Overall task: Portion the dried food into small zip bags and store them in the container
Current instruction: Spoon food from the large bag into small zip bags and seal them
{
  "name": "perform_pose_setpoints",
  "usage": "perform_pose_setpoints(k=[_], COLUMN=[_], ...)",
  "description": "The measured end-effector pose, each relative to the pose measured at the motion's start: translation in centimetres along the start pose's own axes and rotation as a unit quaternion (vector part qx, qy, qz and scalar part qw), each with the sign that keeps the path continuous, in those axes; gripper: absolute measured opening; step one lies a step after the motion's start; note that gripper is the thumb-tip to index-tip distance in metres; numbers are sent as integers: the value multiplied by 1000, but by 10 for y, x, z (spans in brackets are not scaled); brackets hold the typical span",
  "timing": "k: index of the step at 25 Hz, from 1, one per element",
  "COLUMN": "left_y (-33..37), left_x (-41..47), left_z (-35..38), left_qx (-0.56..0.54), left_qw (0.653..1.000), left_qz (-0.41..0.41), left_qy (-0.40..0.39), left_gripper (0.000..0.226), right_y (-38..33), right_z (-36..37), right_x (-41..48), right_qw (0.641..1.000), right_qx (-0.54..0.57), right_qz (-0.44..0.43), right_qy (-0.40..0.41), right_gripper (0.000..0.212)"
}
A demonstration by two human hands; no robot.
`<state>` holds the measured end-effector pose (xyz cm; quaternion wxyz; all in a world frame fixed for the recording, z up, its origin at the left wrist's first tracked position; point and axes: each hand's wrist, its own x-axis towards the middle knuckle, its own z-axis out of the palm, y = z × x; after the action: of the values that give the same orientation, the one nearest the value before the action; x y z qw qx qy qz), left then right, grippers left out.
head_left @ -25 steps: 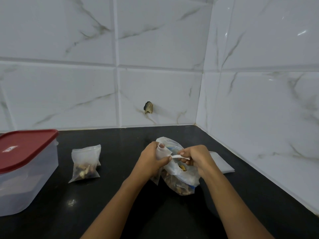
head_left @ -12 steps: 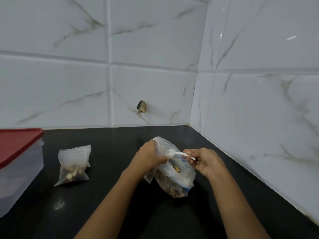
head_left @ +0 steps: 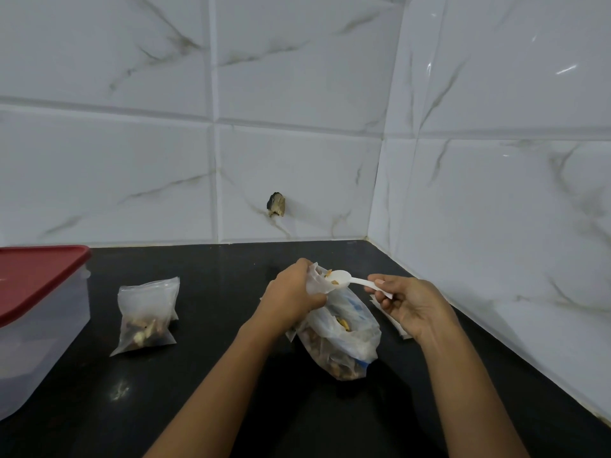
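Note:
My left hand (head_left: pixel 291 292) grips a small clear zip bag (head_left: pixel 316 281) by its mouth, held up above the counter. My right hand (head_left: pixel 405 304) pinches the handle of a white plastic spoon (head_left: pixel 344 280) whose bowl, with a few bits of dried food in it, sits at the small bag's mouth. Below them lies the large clear bag of dried food (head_left: pixel 340 342), open at the top. A filled small zip bag (head_left: pixel 147 315) stands on the black counter to the left. The clear container with a red lid (head_left: pixel 36 312) is at the far left.
Flat empty zip bags (head_left: pixel 395 325) lie on the counter under my right hand. White marble-look tiled walls meet in a corner behind and to the right. A chipped hole (head_left: pixel 276 204) marks the back wall.
The spoon has come up out of the large bag with food in it and now sits at the small bag's mouth. My right hand has drawn back to the right.

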<state>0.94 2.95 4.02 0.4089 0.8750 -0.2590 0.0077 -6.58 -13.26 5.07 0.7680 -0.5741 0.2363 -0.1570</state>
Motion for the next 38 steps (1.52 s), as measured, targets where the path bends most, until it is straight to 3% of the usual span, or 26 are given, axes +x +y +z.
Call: perform_pose_setpoints(k=[7, 12, 14, 18, 21, 25, 28, 31, 33, 35, 38], left_y=[1, -1, -3, -6, -7, -9, -12, -16, -19, -22, -25], left_x=[9, 12, 12, 9, 9, 11, 13, 13, 11, 9, 7], left_z=[2, 4, 6, 8, 7, 6, 7, 8, 9, 8, 8], left_qx=[35, 47, 41, 39, 16, -3, -10, -29, -49, -74, -114], left_qw=[999, 998, 999, 999, 1000, 999, 1000, 999, 997, 994, 989], left_qz=[-3, -9, -8, 6, 13, 15, 11, 12, 10, 2, 5], left_qy=[-28, -37, -32, -10, 11, 29, 25, 36, 56, 77, 97], left_gripper=[55, 61, 62, 62, 62, 63, 61, 53, 45, 42, 39], right_y=[-5, -4, -4, -4, -2, 1, -2, -3, 1, 7, 19], right_z=[-1, 4, 6, 10, 12, 10, 10, 8, 9, 14, 24], right_x=[-6, -8, -10, -16, -14, -10, -12, -11, -7, -3, 0], right_qw=[999, 986, 964, 881, 837, 808, 825, 888, 911, 891, 831], right_qx=[-3, -126, -204, -372, -409, -411, -399, -307, -281, -358, -480], right_qz=[-40, -101, -164, -289, -361, -421, -401, -343, -298, -274, -281], right_qy=[-15, -39, -41, -45, -36, -27, -18, 22, 51, 48, 5], right_gripper=[20, 20, 22, 24, 24, 26, 24, 24, 21, 16, 17])
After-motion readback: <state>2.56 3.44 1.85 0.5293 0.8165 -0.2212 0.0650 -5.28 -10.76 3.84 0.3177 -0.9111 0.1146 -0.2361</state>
